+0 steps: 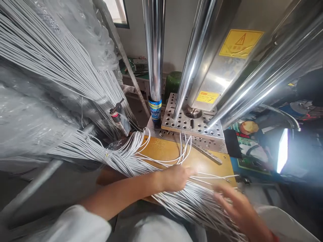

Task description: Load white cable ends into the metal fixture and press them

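A thick bundle of thin white cables (202, 198) runs along the front of the yellow-brown work board (156, 146), its loose ends fanning out at the lower right. My left hand (176, 177) lies over the bundle, fingers closed on a few white cables that come out toward the right. Over the loose ends, my right hand (237, 203) is blurred by motion, its fingers stretched and apart, with nothing visible in them. Several cables loop up from the bundle to the edge of the perforated metal plate (168, 122).
Shiny upright metal columns (156, 50) rise behind the board. A flat metal bar (209, 155) lies near the plate. More plastic-wrapped cables (63, 60) hang at the left. A bright lamp (282, 151) glows at the right, beside a co-worker's gloved hand (252, 151).
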Demonstrator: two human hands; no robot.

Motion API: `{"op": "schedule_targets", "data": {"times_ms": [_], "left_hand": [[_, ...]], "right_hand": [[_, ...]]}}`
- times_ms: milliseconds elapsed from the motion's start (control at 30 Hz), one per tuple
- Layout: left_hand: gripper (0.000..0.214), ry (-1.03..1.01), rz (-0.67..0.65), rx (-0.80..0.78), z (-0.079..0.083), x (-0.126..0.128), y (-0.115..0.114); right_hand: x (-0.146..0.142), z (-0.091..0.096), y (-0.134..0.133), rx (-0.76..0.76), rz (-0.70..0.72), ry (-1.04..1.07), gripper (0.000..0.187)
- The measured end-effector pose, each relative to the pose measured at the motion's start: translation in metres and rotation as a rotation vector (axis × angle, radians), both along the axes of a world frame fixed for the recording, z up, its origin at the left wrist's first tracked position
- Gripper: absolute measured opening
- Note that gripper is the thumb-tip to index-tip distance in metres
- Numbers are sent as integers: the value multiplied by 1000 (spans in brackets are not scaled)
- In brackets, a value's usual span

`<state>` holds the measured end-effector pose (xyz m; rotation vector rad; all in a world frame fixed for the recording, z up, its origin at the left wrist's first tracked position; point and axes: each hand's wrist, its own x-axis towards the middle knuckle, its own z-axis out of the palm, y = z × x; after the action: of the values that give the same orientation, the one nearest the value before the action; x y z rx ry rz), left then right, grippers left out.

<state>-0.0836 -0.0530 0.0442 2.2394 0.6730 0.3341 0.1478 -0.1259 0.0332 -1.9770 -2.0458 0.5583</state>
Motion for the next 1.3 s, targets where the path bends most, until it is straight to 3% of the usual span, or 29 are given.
{"op": "schedule_targets", "data": {"times_ms": [67,133,167,233,300,333,400,500,567,700,767,867,967,1100,1167,1233,1300], "left_hand": [[36,168,28,179,-6,28,13],[26,351,198,244,-17,26,28],[25,437,301,257,-22,15,37],[30,582,506,295,-28,-18,56],[29,659,574,335,-28,-49,69],[28,661,547,333,-26,-59,71],[22,545,368,274,-23,-65,65],[17,327,20,111,-25,-51,42],[18,310,-68,42,-30,-42,29],[20,280,43,-123,-34,-40,28],[23,244,137,-175,-32,-42,31],[21,237,272,47,-29,-43,28],[19,241,296,230,-28,-39,18],[20,213,290,187,-20,-41,11],[20,164,266,134,-6,-49,11],[19,121,234,51,11,-64,11],[21,116,224,-68,26,-81,8]], "right_hand": [[-12,-7,18,34,49,-23,50],[-28,-14,32,19,127,-94,76],[-36,-18,34,-32,155,-119,76],[-48,-23,30,-160,201,-125,54],[-53,-24,23,-251,234,-58,27],[-53,-23,21,-278,242,-7,24],[-51,-19,23,-312,238,102,28],[-46,-5,33,-304,191,147,31],[-41,9,38,-290,182,79,30],[-20,40,28,-420,209,-40,26],[-4,47,17,-461,234,-57,26],[16,39,9,-454,255,-94,29],[11,26,15,-321,172,-116,54],[-39,26,34,-34,153,9,62],[-60,32,40,-187,299,156,62],[-65,38,45,-383,499,249,47],[-54,40,48,-421,529,143,29]]}}
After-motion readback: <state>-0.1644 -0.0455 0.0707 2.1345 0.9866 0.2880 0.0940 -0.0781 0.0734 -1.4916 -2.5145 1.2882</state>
